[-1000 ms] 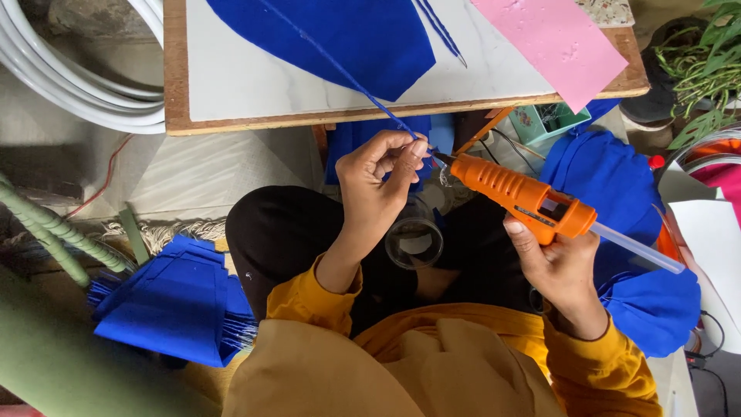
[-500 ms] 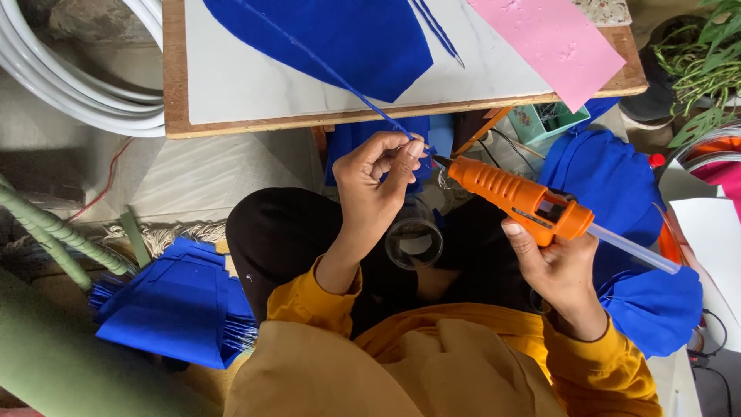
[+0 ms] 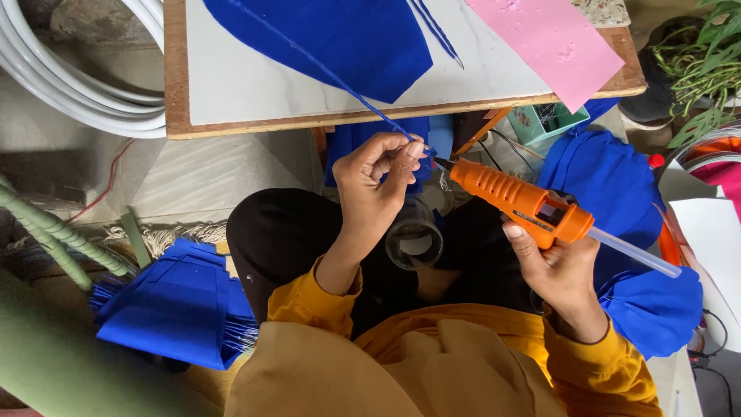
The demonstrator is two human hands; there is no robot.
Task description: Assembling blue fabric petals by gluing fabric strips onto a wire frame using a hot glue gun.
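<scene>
While pinched, blue stem [image 3: 340,81] thin, straight, meeting orange glue gun [image 3: 521,202].

Glue gun [image 3: 519,202]: bright orange, dark tip, translucent whitish stick at rear. Thin strip [image 3: 324,69]: royal blue. Fabric piece [image 3: 340,35] on surface [image 3: 231,85]: same blue; surface pale grey-white, brown wood edge. Paper sheet [image 3: 552,42]: pink. Sleeves [image 3: 309,297]: mustard yellow. Folded stack [image 3: 181,309]: blue. Hoses [image 3: 69,85]: white.
</scene>
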